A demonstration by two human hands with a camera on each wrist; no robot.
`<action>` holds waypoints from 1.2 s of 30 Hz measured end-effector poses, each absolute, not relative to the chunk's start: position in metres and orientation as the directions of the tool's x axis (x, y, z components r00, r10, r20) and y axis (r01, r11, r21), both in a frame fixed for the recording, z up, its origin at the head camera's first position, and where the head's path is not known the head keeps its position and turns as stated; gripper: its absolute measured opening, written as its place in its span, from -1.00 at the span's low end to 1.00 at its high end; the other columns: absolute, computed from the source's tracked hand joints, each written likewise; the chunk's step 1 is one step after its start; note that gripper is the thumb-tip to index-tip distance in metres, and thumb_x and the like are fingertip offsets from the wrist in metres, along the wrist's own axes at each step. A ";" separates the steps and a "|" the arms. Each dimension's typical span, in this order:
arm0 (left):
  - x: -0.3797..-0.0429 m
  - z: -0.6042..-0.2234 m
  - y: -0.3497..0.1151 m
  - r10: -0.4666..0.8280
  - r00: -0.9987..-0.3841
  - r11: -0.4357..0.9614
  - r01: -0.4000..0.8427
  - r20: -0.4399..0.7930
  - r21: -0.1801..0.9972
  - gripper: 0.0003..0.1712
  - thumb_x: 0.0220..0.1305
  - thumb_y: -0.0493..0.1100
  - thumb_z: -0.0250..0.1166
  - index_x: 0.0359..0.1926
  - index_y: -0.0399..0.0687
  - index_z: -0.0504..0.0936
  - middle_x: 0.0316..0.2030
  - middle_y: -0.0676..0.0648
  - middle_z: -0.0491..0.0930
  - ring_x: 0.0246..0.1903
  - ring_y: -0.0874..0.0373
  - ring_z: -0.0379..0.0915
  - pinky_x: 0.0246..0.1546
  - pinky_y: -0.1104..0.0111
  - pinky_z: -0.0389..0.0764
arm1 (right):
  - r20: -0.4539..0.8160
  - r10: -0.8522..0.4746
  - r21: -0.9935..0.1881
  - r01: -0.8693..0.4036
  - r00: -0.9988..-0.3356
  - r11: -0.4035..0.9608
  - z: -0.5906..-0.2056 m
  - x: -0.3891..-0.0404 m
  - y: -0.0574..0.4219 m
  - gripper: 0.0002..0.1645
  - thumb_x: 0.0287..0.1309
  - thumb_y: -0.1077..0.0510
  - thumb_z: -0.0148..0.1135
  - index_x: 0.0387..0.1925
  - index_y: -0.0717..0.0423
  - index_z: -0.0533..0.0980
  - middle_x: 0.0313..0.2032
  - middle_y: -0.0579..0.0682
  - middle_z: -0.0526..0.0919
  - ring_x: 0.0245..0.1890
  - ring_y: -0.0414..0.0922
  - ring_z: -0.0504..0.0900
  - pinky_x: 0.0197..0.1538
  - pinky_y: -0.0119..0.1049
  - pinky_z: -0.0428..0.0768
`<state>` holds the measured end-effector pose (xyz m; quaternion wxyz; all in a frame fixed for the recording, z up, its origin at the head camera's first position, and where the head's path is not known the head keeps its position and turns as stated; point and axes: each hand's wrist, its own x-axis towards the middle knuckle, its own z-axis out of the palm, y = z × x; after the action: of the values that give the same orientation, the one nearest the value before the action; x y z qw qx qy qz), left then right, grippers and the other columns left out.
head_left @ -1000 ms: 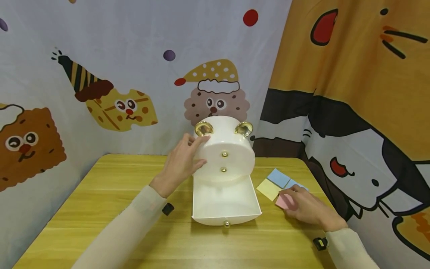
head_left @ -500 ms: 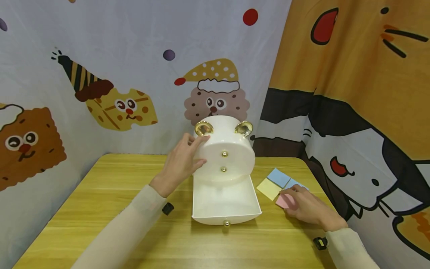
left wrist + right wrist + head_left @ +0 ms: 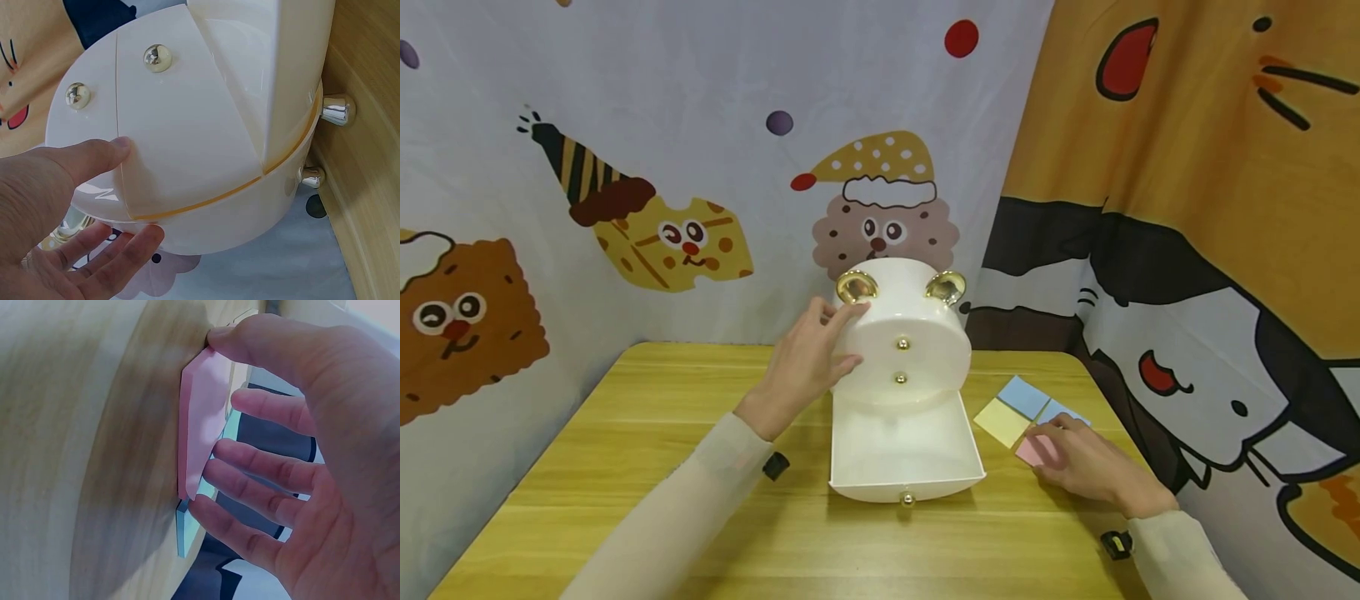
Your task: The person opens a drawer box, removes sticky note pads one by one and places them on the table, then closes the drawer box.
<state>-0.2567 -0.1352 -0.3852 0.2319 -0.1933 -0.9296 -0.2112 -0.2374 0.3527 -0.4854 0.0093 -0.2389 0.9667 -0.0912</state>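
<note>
A white drawer box with gold ears stands mid-table, its bottom drawer pulled out and bare inside. My left hand holds the box's left side: in the left wrist view the thumb lies on the front face and the fingers curl at the side. My right hand is over a pink sticky note pad, which lies on the table. The right wrist view has the thumb at one edge of this pink pad and fingertips along the opposite edge. A yellow pad lies beside it.
Two blue sticky note pads lie behind the yellow and pink ones, one partly hidden by the right hand. The wooden table meets a printed curtain at the back and right. Gold knobs jut from the drawer fronts.
</note>
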 end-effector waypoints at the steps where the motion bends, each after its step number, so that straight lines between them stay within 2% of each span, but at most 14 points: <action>1: -0.256 -0.385 -0.135 0.261 -0.818 0.837 0.456 0.512 0.302 -0.03 0.39 -0.04 0.76 0.70 0.23 0.51 0.20 -0.28 0.57 0.02 -0.16 0.72 -0.22 0.08 0.86 | 0.023 -0.462 -0.181 -0.458 -0.887 0.870 -0.485 -0.237 0.353 -0.36 0.18 -0.01 0.82 0.28 -0.10 0.79 0.15 0.14 0.75 0.02 0.02 0.73 0.06 0.15 0.83; 11: -0.255 -0.384 -0.134 0.256 -0.823 0.835 0.453 0.507 0.314 -0.04 0.39 -0.04 0.76 0.70 0.23 0.52 0.21 -0.28 0.57 0.02 -0.17 0.72 -0.26 0.10 0.86 | 0.023 -0.451 -0.180 -0.447 -0.892 0.876 -0.483 -0.235 0.351 -0.33 0.25 -0.10 0.80 0.33 -0.07 0.77 0.27 0.22 0.72 0.11 0.11 0.76 0.12 0.27 0.85; 17: -0.256 -0.384 -0.134 0.255 -0.822 0.840 0.449 0.509 0.305 -0.06 0.40 -0.04 0.75 0.69 0.22 0.53 0.21 -0.29 0.57 0.02 -0.17 0.73 -0.25 0.09 0.86 | 0.100 -0.486 -0.171 -0.496 -0.868 0.851 -0.480 -0.233 0.344 -0.35 0.25 -0.04 0.80 0.32 -0.03 0.77 0.24 0.15 0.75 0.14 0.09 0.79 0.15 0.22 0.86; 27: -0.255 -0.384 -0.134 0.259 -0.819 0.841 0.452 0.512 0.297 -0.06 0.39 -0.04 0.76 0.68 0.19 0.54 0.21 -0.30 0.57 0.05 -0.20 0.74 -0.18 0.05 0.90 | 0.181 -0.514 -0.131 -0.539 -0.838 0.832 -0.468 -0.227 0.325 -0.39 0.35 0.01 0.74 0.37 -0.02 0.75 0.26 0.08 0.78 0.21 0.11 0.82 0.10 0.19 0.89; 31: -0.256 -0.383 -0.134 0.260 -0.817 0.838 0.456 0.515 0.300 -0.06 0.38 -0.05 0.76 0.68 0.18 0.54 0.22 -0.31 0.57 0.05 -0.20 0.74 -0.16 0.03 0.90 | 0.194 -0.527 -0.111 -0.552 -0.828 0.826 -0.463 -0.224 0.318 -0.39 0.39 0.02 0.71 0.39 -0.06 0.73 0.24 0.03 0.78 0.13 0.01 0.82 0.00 0.06 0.89; 36: -0.256 -0.384 -0.134 0.255 -0.817 0.839 0.453 0.517 0.302 -0.07 0.38 -0.05 0.77 0.67 0.19 0.55 0.22 -0.30 0.58 0.06 -0.20 0.75 -0.18 0.04 0.90 | 0.253 -0.558 -0.060 -0.589 -0.790 0.806 -0.459 -0.221 0.311 -0.37 0.34 0.05 0.74 0.39 -0.10 0.73 0.20 -0.02 0.78 -0.02 -0.14 0.75 -0.15 -0.16 0.81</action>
<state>-0.2555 -0.1337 -0.3840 0.2350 -0.1903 -0.9297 -0.2103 -0.2206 0.3106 -0.4594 -0.1122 -0.3038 0.9437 -0.0681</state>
